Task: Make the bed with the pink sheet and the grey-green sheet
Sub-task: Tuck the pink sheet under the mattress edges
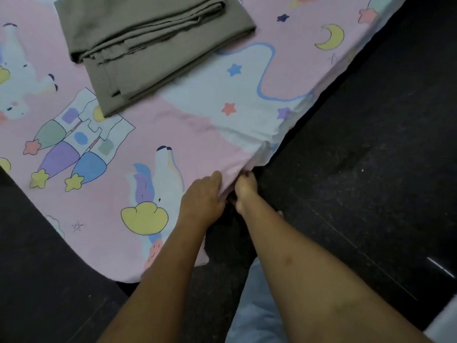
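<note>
A cartoon-printed pink sheet (pixel 188 149), soft cloth with rockets, stars, a moon and unicorns on it, lies spread flat across the left and far part of the view. On its far middle rests the folded grey-green sheet (pixel 148 45), a thick stack of plain cloth with its layered edges facing near left. It sits well apart from both hands, and nothing lies on the pink cloth between them.

The left hand (pixel 202 196) lies on top of the pink sheet at its near right corner, its fingers (pixel 216 178) bent over the fold and grasping the cloth. The right hand (pixel 243 189) is just beside it, on the outer side of the corner, knuckles up and fingers (pixel 247 175) clenched on the hanging edge of the same sheet. The cloth bunches into small creases between the two hands.

From that corner the sheet's right edge runs diagonally to the far right and drops over the side. Its near edge curves away to the near left. A dark speckled floor (pixel 358 169) fills the open room to the right and shows again at near left. Pale blue cloth (pixel 257 305) shows between the forearms. A white object (pixel 442 325), too cropped to identify, sits at the near right corner.
</note>
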`<action>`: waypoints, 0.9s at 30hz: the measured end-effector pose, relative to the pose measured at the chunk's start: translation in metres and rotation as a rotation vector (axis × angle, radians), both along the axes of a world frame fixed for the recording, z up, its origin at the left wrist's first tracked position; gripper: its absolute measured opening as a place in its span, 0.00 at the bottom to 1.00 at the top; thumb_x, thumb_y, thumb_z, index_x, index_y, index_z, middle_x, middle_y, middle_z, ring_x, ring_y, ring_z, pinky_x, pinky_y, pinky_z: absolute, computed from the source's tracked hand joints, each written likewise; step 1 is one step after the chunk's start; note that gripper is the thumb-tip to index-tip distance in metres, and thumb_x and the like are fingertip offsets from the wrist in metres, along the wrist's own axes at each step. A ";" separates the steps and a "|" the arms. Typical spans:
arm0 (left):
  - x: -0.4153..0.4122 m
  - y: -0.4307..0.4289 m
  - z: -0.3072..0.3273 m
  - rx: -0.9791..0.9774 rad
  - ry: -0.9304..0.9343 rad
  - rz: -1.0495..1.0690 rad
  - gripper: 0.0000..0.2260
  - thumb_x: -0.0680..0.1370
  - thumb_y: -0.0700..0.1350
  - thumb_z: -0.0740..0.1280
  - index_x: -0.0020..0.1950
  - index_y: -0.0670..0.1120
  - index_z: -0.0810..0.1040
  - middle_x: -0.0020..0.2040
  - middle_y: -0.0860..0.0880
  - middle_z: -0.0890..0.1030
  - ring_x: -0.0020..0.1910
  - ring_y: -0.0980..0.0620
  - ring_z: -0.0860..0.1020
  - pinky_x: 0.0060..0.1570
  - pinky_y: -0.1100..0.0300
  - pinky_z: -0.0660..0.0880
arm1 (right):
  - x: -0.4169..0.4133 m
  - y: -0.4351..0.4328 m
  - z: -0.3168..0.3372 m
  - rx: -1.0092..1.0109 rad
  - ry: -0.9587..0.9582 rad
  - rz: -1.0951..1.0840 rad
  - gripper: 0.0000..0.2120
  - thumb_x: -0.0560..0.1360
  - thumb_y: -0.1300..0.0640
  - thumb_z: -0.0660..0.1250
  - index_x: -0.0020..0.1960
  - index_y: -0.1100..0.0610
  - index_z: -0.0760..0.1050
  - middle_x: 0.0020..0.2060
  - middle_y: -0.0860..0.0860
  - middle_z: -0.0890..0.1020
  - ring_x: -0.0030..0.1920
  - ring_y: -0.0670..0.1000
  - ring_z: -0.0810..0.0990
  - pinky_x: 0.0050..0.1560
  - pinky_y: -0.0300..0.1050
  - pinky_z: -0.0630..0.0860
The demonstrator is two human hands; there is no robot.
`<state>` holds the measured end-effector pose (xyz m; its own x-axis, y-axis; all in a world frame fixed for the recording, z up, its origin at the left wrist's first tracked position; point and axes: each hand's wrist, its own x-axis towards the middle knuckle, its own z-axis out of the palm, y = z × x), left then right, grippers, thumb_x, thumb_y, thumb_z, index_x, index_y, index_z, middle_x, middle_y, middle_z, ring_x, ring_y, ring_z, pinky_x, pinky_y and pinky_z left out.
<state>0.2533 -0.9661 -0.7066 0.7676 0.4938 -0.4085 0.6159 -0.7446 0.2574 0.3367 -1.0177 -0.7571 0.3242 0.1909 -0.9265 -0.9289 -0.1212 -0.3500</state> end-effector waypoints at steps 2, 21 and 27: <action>-0.003 0.000 -0.002 -0.050 -0.015 -0.017 0.12 0.72 0.46 0.68 0.47 0.45 0.66 0.41 0.46 0.72 0.44 0.43 0.72 0.36 0.55 0.63 | 0.000 -0.004 0.000 -0.133 -0.176 0.022 0.12 0.81 0.59 0.53 0.61 0.57 0.71 0.58 0.57 0.77 0.56 0.58 0.77 0.59 0.53 0.75; -0.091 -0.029 -0.013 0.259 -0.072 -0.540 0.25 0.63 0.42 0.76 0.59 0.44 0.73 0.51 0.47 0.77 0.52 0.48 0.77 0.37 0.59 0.74 | -0.072 -0.039 -0.024 -0.259 -0.419 0.281 0.16 0.81 0.48 0.54 0.63 0.56 0.67 0.60 0.58 0.76 0.57 0.58 0.75 0.51 0.48 0.73; -0.157 0.003 -0.014 0.245 -0.252 -0.721 0.29 0.60 0.48 0.78 0.58 0.44 0.73 0.52 0.47 0.76 0.47 0.47 0.76 0.36 0.55 0.74 | -0.178 -0.033 -0.029 0.163 0.037 0.047 0.31 0.73 0.28 0.53 0.68 0.44 0.70 0.63 0.49 0.76 0.64 0.52 0.73 0.66 0.58 0.67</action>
<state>0.0966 -0.9627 -0.7204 0.9865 -0.1062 -0.1244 -0.0937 -0.9903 0.1024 0.1589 -1.0506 -0.7858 0.2778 0.3542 -0.8930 -0.9361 -0.1090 -0.3344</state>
